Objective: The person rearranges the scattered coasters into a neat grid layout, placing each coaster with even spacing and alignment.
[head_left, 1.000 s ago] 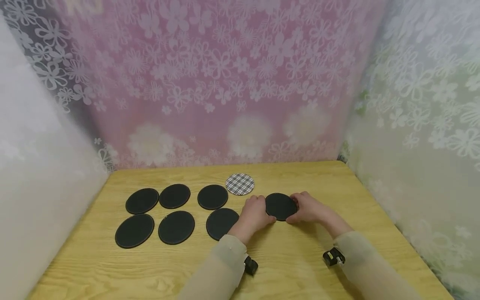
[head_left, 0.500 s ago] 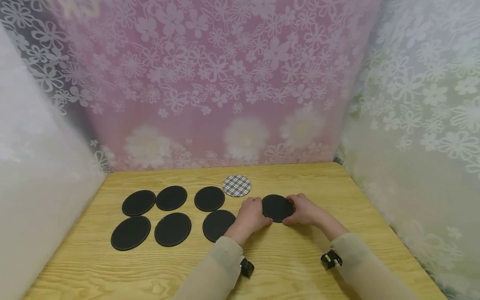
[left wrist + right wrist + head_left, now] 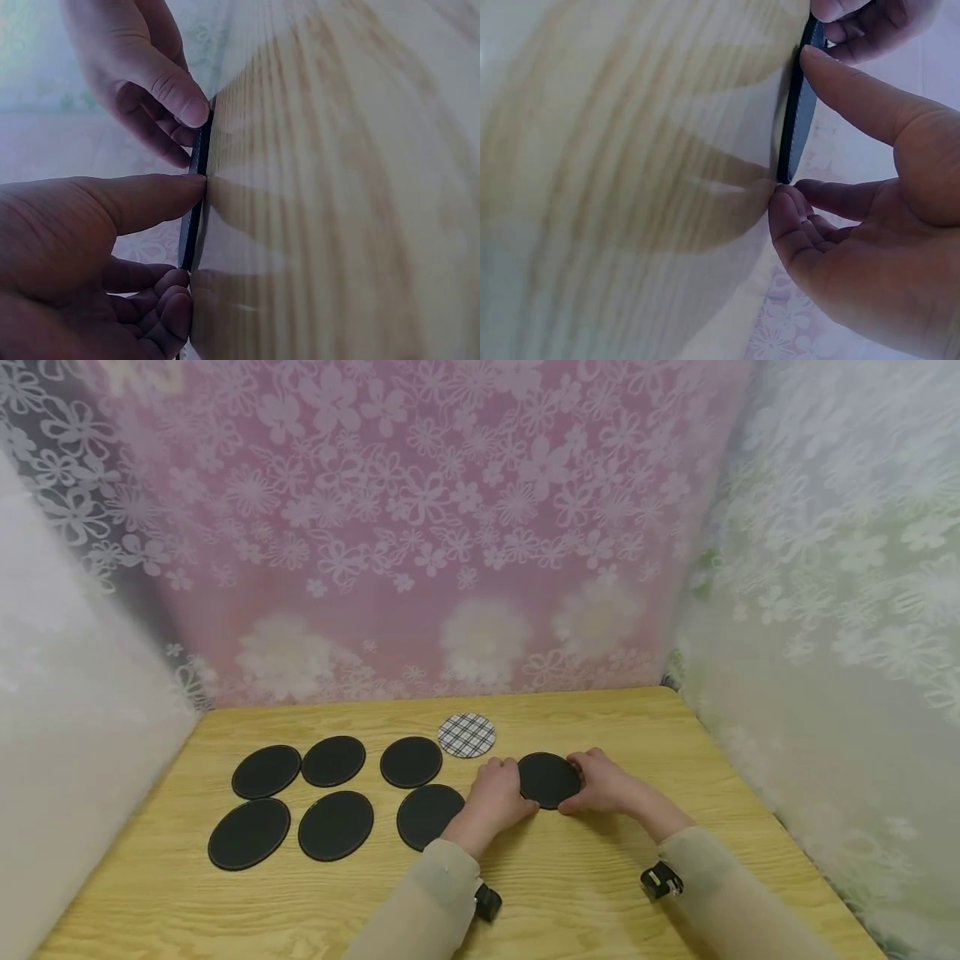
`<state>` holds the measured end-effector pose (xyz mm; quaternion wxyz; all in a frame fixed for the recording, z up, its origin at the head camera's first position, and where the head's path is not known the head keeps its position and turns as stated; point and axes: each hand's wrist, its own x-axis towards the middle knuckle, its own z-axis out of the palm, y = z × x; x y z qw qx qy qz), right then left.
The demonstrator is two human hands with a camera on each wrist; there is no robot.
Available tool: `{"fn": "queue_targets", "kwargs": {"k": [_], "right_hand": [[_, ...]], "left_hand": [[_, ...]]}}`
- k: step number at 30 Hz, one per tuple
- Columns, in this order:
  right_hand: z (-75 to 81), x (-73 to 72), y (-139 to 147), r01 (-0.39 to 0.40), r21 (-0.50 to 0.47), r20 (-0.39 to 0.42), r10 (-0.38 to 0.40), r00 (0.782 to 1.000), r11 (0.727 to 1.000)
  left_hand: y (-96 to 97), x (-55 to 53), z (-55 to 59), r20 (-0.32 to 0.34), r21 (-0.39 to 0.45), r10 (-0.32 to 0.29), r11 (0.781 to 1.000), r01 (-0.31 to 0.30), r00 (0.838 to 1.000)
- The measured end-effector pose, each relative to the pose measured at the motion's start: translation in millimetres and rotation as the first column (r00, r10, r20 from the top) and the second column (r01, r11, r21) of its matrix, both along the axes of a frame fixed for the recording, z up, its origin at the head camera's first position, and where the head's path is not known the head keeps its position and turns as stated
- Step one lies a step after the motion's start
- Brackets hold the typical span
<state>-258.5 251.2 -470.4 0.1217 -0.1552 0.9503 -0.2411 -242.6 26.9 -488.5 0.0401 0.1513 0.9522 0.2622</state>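
A round black coaster (image 3: pixel 550 781) lies on the right part of the wooden table, with both my hands at its rim. My left hand (image 3: pixel 497 802) grips its left edge, thumb at the near side and fingers curled at the far side. Opposite it, my right hand (image 3: pixel 609 785) holds the right edge in the same way. Seen edge-on in the left wrist view, the coaster (image 3: pixel 196 195) is thin and sits at the tabletop between the two hands. Stitching shows along the coaster's side (image 3: pixel 799 105) in the right wrist view.
Left of my hands, several more black coasters (image 3: pixel 335 825) lie in two rows; my left hand partly covers the nearest one (image 3: pixel 427 817). Behind them is a white coaster with a black plaid pattern (image 3: pixel 467 735). Flower-patterned curtains (image 3: pixel 420 527) enclose the table (image 3: pixel 600 893) at the back and sides.
The head view has shifted slightly, so everything appears a little further left and lower. Both hands keep their hold on the black coaster, which stays in place among the others.
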Motion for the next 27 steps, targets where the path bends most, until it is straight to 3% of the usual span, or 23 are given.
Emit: {"fn": "queue_targets", "kwargs": {"k": [9,15,19,27], "right_hand": [[8.1,-11.7,7.7,0.008,-0.016,0.026,-0.008,1.000,1.000],[7.7,-23.3,2.5,-0.003,-0.023,-0.030,0.002,1.000,1.000],[7.7,-32.6,-3.9,-0.034,-0.015,-0.030,0.034,0.999,0.999],[8.1,-53.6,-19.6,-0.078,-0.031,-0.038,0.077,0.996,0.996]], "left_hand": [[-4.5,0.5,4.0,-0.001,0.032,0.027,0.999,-0.027,1.000],[-13.7,-1.4,12.0,-0.068,-0.040,0.012,0.999,-0.015,0.998],[-24.9,-6.8,21.6,-0.127,-0.108,0.030,0.993,-0.044,0.991],[-52.0,-22.8,33.4,-0.114,-0.061,0.109,0.991,-0.117,0.987]]}}
